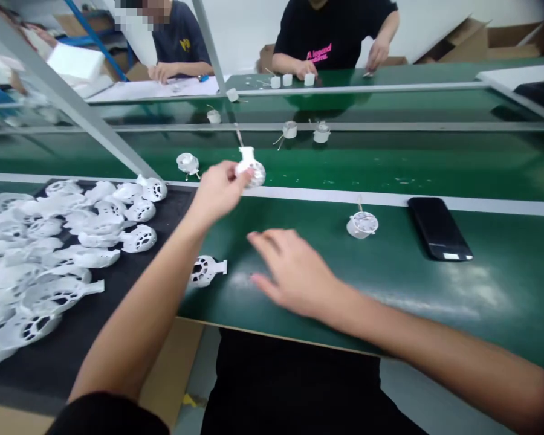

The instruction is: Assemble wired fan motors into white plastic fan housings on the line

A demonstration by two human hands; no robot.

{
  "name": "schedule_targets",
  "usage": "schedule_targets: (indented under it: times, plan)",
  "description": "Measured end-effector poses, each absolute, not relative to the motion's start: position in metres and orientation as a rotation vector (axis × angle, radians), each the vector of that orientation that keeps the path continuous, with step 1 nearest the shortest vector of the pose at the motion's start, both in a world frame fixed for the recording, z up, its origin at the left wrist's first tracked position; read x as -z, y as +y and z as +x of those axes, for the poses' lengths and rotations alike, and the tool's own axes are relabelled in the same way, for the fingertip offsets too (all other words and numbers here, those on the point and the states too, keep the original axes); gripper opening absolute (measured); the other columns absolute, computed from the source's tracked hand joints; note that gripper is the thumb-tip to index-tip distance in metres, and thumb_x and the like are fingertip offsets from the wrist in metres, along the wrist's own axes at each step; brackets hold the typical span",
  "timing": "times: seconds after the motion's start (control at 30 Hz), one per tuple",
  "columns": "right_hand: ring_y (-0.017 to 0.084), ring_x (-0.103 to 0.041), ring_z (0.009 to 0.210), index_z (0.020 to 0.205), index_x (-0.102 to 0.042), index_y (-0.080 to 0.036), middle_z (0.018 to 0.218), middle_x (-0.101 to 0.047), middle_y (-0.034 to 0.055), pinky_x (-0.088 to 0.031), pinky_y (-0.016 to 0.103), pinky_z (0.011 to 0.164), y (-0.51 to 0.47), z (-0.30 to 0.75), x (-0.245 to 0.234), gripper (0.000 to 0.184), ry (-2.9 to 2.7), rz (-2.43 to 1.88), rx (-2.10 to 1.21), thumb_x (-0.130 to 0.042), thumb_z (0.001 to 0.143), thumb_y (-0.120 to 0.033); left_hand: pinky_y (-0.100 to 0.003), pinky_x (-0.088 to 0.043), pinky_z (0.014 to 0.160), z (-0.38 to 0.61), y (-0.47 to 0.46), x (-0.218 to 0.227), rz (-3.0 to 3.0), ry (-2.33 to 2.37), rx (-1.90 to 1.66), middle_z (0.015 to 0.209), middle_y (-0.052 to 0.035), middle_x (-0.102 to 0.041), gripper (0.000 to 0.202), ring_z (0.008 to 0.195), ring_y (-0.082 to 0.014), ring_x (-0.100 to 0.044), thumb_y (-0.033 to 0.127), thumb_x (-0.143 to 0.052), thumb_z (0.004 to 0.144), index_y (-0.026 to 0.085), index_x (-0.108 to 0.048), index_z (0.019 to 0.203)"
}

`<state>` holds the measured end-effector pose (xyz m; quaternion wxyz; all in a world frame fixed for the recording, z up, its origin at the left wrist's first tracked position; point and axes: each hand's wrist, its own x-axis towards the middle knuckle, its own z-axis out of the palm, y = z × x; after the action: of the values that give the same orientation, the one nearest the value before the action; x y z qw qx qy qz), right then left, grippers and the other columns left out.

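My left hand (pixel 220 190) grips a white plastic housing (pixel 250 167), fingers closed on its edge. The housing has a round end and a short neck, and a thin wire seems to stick up above it. My right hand (pixel 294 272) hovers over the green table with fingers apart and nothing in it. Under my left forearm, partly hidden, lies a white slotted cover (pixel 206 269) with a short stem. Right of my right hand, a small round white part (pixel 362 225) with a wire sits on the table.
White plastic covers (pixel 72 229) are heaped on a black mat (pixel 131 266) at left. A black phone (pixel 439 228) lies at right. Several round wired parts (pixel 321 132) rest on the green belt (pixel 372 160). Two people (pixel 335 36) work across it. A grey post (pixel 86 109) slants at left.
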<state>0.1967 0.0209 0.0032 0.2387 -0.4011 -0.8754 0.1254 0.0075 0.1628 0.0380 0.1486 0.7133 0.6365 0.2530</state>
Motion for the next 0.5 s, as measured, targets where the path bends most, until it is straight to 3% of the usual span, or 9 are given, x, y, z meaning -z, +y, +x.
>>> schedule_targets:
  times: [0.07,0.17,0.37,0.5]
  plan:
    - [0.034,-0.049,0.128,0.154,-0.043,-0.022,0.161,-0.042,0.0128,-0.052,0.049,0.094,0.016,0.161,0.008,0.062,-2.574,-0.845,-0.235,-0.066,0.099,-0.04,-0.042,-0.048,0.102,-0.005,0.211,-0.038,2.084,2.023,-0.695,0.122,-0.0132,-0.072,0.046,0.11,-0.0239,-0.065,0.045,-0.063,0.103,0.007,-0.06,0.13]
    - [0.029,-0.052,0.122,0.153,-0.042,-0.024,0.166,-0.037,0.0066,-0.051,0.045,0.09,0.016,0.138,0.02,0.056,-2.647,-0.715,-0.165,-0.057,0.104,-0.047,-0.051,-0.047,0.106,-0.009,0.249,-0.031,2.184,2.088,-0.643,0.129,-0.0134,-0.066,0.04,0.117,-0.0268,-0.063,0.042,-0.065,0.102,0.011,-0.061,0.129]
    - [0.028,-0.058,0.113,0.116,-0.062,-0.02,0.146,-0.059,0.0074,-0.047,0.042,0.086,0.019,0.233,0.013,0.022,-2.59,-0.913,-0.152,-0.061,0.1,-0.035,-0.06,-0.037,0.116,0.001,0.269,-0.016,2.525,1.958,-0.403,0.139,-0.0122,-0.059,0.039,0.136,-0.034,-0.05,0.042,-0.07,0.098,0.015,-0.065,0.126]
    - [0.029,-0.061,0.102,0.109,-0.062,-0.016,0.121,-0.069,0.0121,-0.048,0.042,0.08,0.026,0.287,0.015,0.033,-2.457,-1.135,-0.155,-0.067,0.1,-0.048,-0.062,-0.03,0.12,0.047,0.312,-0.022,2.593,1.88,-0.339,0.154,-0.0135,-0.047,0.049,0.145,-0.0374,-0.039,0.045,-0.071,0.096,0.017,-0.06,0.135]
